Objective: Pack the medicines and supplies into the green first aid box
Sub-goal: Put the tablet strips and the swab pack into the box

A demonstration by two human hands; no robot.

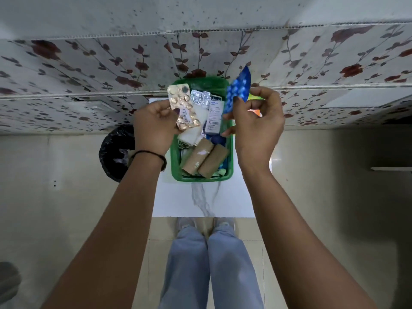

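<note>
Box point(230, 150): one, green, on the white table point(223, 197), between both hands.
Rolls point(204, 159): two brown, lying side by side inside the box.
Left hand point(153, 128): fingers clamped on one gold strip point(182, 105).
Right hand point(256, 126): fingers pinching one blue strip point(238, 90).
Carton point(214, 117): one, in the box.

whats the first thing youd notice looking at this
Two bare arms reach up the middle of the view, each hand pinching a pill strip above the green first aid box: the left hand holds a gold blister strip, the right hand a blue one. Inside the box, two brown bandage rolls lie side by side at the near end.
</note>
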